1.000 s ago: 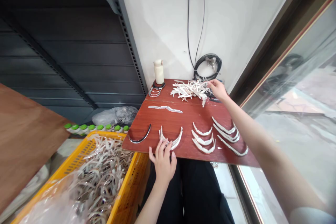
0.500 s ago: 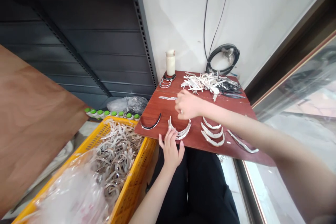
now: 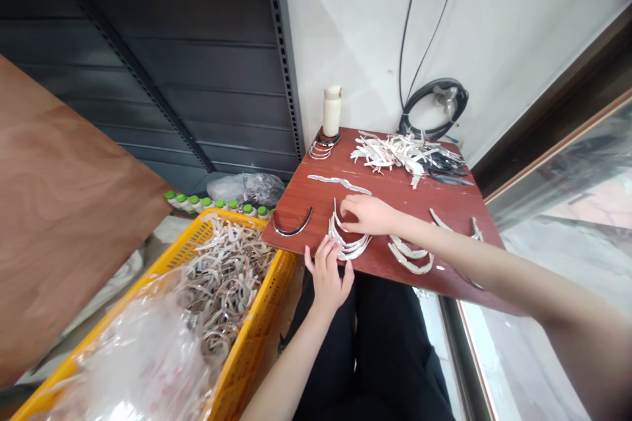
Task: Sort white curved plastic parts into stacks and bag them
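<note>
My left hand (image 3: pixel 330 276) rests at the front edge of the red-brown board, fingers spread, fingertips touching the left side of a nested group of thin curved white-and-silver strips (image 3: pixel 353 251). Just above, my right hand (image 3: pixel 370 214) has its fingers curled at another curved strip (image 3: pixel 336 212), which its fingers partly cover. Beyond it lies a flat, wavy whitish strip (image 3: pixel 340 182). A single dark, shiny curved strip (image 3: pixel 293 230) sits to the left. More curved pieces (image 3: pixel 412 263) lie to the right, partly behind my right forearm.
At the back of the board (image 3: pixel 296 194) are a heap of white strips (image 3: pixel 390 152), dark strips (image 3: pixel 444 161) and a cream cylinder (image 3: pixel 332 112). A yellow crate (image 3: pixel 276 283) full of curved pieces stands left. A coiled black cable (image 3: pixel 461 105) leans against the wall.
My right hand has moved from the end of the wavy strip down toward the nested curved strips. The wavy strip now lies uncovered. My left hand stays at the group; the view shifted slightly.
</note>
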`<state>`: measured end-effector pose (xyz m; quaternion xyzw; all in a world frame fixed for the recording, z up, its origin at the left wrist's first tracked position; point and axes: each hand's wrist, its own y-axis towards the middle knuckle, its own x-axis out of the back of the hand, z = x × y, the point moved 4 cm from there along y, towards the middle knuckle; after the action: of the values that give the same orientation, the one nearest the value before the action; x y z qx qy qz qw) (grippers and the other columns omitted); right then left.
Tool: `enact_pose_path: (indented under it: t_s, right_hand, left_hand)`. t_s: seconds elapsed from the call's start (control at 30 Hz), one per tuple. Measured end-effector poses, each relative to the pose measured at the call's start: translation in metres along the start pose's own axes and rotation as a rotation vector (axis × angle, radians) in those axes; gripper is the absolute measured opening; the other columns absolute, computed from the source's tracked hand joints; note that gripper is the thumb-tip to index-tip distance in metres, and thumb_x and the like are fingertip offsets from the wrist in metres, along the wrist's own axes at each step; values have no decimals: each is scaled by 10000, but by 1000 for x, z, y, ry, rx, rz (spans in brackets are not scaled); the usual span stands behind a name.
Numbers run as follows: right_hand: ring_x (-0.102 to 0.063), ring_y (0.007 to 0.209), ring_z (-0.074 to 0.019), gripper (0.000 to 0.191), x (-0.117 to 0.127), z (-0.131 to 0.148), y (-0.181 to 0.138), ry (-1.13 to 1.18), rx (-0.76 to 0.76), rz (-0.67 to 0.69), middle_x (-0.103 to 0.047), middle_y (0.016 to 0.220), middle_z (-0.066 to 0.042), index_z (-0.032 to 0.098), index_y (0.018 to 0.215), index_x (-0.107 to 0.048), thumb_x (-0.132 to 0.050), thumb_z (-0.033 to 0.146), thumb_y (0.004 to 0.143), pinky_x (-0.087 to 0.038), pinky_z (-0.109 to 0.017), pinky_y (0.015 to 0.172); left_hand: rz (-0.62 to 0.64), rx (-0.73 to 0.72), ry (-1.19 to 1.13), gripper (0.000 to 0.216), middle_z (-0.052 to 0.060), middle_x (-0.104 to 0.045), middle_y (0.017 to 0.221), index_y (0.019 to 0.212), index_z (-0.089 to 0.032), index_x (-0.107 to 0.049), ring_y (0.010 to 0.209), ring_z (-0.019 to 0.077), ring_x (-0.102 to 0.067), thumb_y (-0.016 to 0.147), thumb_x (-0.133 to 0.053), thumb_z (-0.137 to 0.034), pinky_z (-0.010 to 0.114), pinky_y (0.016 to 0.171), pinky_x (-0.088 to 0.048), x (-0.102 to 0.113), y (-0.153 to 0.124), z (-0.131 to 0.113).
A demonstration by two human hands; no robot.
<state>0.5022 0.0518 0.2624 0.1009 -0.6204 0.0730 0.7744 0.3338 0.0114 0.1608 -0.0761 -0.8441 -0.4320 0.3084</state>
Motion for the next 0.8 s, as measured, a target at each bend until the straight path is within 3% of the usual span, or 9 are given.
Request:
enact_pose_path:
  t_s: [0.17,0.33,0.5,0.63,0.8]
  right_hand:
    - [-632,871,-194,148,-12,0,-10,84,-174,137,-711,954,-52,195,935,-667,-552,279,895,-398,-266,722]
    - [-656,850,-184,166,-11,3,-13,116,-208,219,-737,939,-27,228,917,-707,-556,292,894,-400,-255,699]
    - [-658,908,-208,158,-5,5,-16,25,-162,170,-738,954,-43,214,897,-708,-551,227,890,-413,-277,784]
    - [-661,899,-200,137,-10,3,-19,100,-161,167,-732,977,-28,236,952,-696,-613,314,877,-418,-265,753]
    - [-641,898,-207,301,-16,2,-21,133,-116,43,-702,982,-32,220,1033,-629,-728,377,795,-408,-276,748]
  left_hand:
    - [-30,-15,-29,251,134,-643,1244,1146,-178,-555,1312,260,-507,909,-502,-243,566,1193,-107,0,-1,-1]
    - [-23,-3,-21,234,133,-645,1231,1126,-181,-550,1306,259,-512,906,-505,-247,567,1189,-116,-1,-2,0]
    - [-48,-18,-37,239,129,-646,1222,1126,-177,-547,1295,260,-518,892,-525,-223,574,1185,-116,0,-1,-1]
    - [-67,-33,-33,220,121,-649,1200,1103,-185,-545,1276,264,-532,888,-536,-230,576,1182,-123,1,-1,-1]
    - [-71,-40,-27,190,116,-649,1195,1075,-195,-549,1262,265,-542,890,-535,-237,579,1180,-124,0,1,-1]
